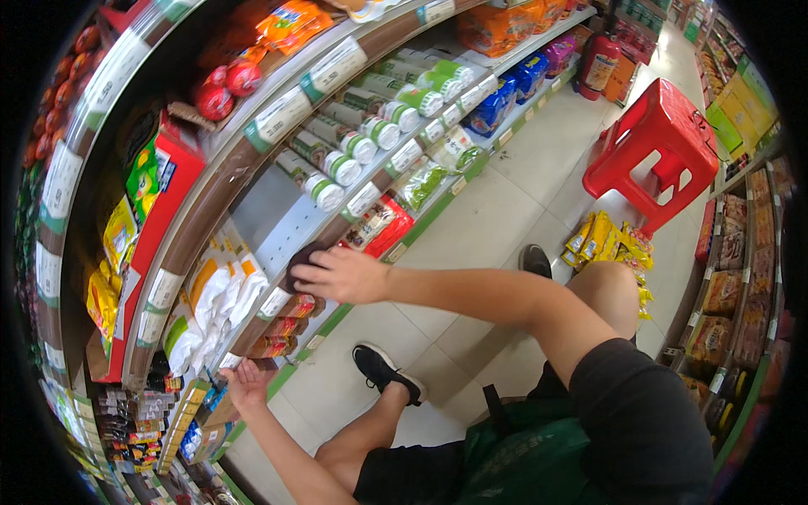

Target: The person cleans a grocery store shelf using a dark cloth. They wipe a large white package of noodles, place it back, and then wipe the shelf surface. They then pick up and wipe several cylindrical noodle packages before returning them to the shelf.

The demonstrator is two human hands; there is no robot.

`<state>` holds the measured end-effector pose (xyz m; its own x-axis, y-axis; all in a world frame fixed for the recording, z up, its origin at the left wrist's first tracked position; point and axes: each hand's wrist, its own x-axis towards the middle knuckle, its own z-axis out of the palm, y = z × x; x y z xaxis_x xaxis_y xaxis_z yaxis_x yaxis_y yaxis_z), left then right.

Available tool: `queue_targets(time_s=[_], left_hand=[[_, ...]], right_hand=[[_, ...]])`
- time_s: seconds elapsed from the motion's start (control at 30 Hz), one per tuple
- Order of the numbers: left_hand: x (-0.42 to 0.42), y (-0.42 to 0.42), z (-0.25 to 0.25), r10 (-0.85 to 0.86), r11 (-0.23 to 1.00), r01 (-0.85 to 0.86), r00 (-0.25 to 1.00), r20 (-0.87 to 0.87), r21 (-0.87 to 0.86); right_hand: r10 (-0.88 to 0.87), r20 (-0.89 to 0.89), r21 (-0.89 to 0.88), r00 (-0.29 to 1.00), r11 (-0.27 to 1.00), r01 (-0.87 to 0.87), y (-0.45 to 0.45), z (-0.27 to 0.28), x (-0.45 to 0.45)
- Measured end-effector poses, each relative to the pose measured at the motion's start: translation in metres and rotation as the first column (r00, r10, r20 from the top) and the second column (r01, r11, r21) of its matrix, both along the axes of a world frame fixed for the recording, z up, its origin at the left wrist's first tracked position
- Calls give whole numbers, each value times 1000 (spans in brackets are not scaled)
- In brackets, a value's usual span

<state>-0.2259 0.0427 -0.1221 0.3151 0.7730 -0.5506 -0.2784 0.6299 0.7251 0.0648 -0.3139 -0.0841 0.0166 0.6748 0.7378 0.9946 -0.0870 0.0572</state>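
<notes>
My right hand (344, 276) is closed over a dark cloth (307, 265), pressed to the front edge of a white perforated shelf (268, 218). White plastic packages (224, 297) lie on that shelf to the left of the cloth. Further right along it are rows of white-capped cylindrical containers (360, 148) with green bands. Lower left, my left hand (248, 384) touches the shelf's front edge beside a price tag (230, 360), palm partly showing and fingers apart. Beneath the edge, between both hands, stand jars with red labels (284, 326).
Behind me on the tiled floor stands a red plastic stool (669, 139), with yellow packets (603, 240) heaped by it. A fire extinguisher (598, 66) is at the aisle's far end. Another stocked shelf (726, 290) lines the opposite side. Bagged goods (420, 183) fill the bottom shelf.
</notes>
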Motion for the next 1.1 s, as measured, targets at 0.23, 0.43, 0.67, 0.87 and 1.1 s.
queue_targets(time_s=[0.23,0.43,0.67,0.87,1.1], left_hand=[[4,4,-2,20,1000,-20,999,28,16],[7,-2,2,59,997,-59,998,-5,43],[-5,10,0,2,995,0,1000,-19,101],[-49,46,6,-269,951,264,963,7,163],[52,-65,44,-234,960,246,967,-99,132]], right_hand=[[-109,71,-26,992,993,111,-112,4,97],[-206,83,-3,975,978,206,-189,2,166],[-422,-62,27,904,905,424,-264,-8,228],[-531,-211,165,821,808,565,-285,-12,266],[-657,-546,7,520,617,787,-339,-23,273]])
